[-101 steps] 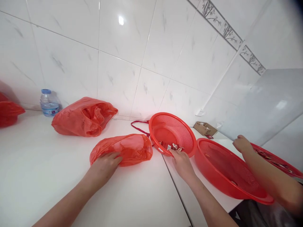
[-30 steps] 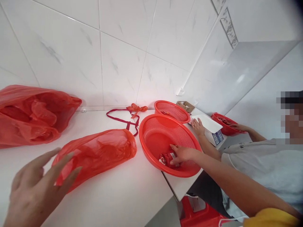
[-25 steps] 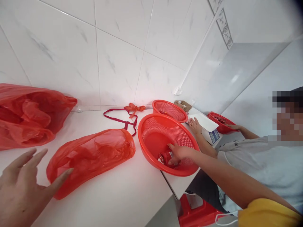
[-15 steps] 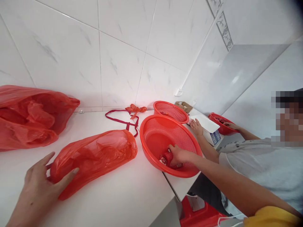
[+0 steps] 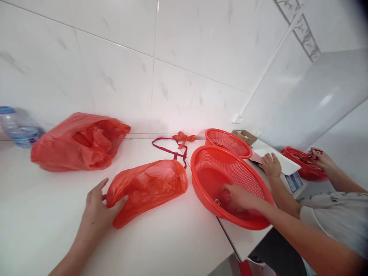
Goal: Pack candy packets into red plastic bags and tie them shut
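My left hand [image 5: 100, 214] grips the near-left end of a red plastic bag [image 5: 149, 188], thumb on top and fingers behind it. The bag lies on its side on the white table, its mouth facing right. Inside a large red plastic colander [image 5: 198, 189], my right hand [image 5: 238, 197] has its fingers curled round small red packets [image 5: 225, 199] at the bottom. How many it holds is hidden by the fingers and blur.
A fuller red bag [image 5: 69, 149] and a water bottle [image 5: 20, 130] stand at the left. Behind are a dark red strap [image 5: 165, 147], a second colander [image 5: 230, 142] and a cardboard box [image 5: 244, 136]. At the right, a co-worker's hand [image 5: 322, 159] holds packets over a red basin [image 5: 304, 172].
The view has turned left, bringing the water bottle into sight. A co-worker's hand has lifted packets from the basin. My left hand stays on the bag; my right stays in the colander.
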### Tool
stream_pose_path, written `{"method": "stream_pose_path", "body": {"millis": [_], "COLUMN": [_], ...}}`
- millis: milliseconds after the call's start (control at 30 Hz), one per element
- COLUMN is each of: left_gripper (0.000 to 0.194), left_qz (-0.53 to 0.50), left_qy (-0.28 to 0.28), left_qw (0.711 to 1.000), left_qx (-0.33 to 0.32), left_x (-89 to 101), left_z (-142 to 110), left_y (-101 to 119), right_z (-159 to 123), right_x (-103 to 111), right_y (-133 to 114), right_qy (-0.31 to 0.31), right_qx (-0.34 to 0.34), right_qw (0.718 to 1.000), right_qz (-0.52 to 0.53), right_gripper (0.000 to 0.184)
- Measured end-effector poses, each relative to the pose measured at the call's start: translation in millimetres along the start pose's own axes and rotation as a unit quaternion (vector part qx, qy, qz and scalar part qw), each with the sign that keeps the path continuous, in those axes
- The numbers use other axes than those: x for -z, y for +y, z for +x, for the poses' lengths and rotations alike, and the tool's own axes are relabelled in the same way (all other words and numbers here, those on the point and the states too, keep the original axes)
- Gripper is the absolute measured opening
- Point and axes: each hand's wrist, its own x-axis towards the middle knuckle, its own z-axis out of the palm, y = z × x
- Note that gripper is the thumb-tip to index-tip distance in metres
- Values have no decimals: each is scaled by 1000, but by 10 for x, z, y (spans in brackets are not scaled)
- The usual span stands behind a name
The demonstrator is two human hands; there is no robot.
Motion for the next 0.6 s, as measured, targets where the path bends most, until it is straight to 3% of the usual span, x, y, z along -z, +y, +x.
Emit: {"method": "stream_pose_path", "body": {"millis": [100, 200, 333, 433, 600], "left_gripper": [85, 83, 77, 65, 49], "left_qz": [-1, -11, -58, -105, -166], "left_qy": [8, 16, 2, -10, -18], "left_qw": [1000, 1000, 998, 994, 986], "left_qx": [-6, -21, 16, 38, 29], "left_x": [15, 12, 18, 25, 0], "left_z": [-37, -47, -64, -90, -106], "left_y": [27, -6, -7, 29, 9], "right_z": [42, 53, -49, -136, 5], "right_x": [153, 387, 613, 604, 298], "right_y": [-56, -245, -717, -1174, -1896], "right_qy": [-30, 15, 89, 118, 21], "right_qx": [-13, -18, 31, 130, 286], "right_qw": [997, 995, 990, 980, 958], "right_qz": [68, 93, 101, 93, 23], "right_gripper": [37, 38, 39, 41, 41]}}
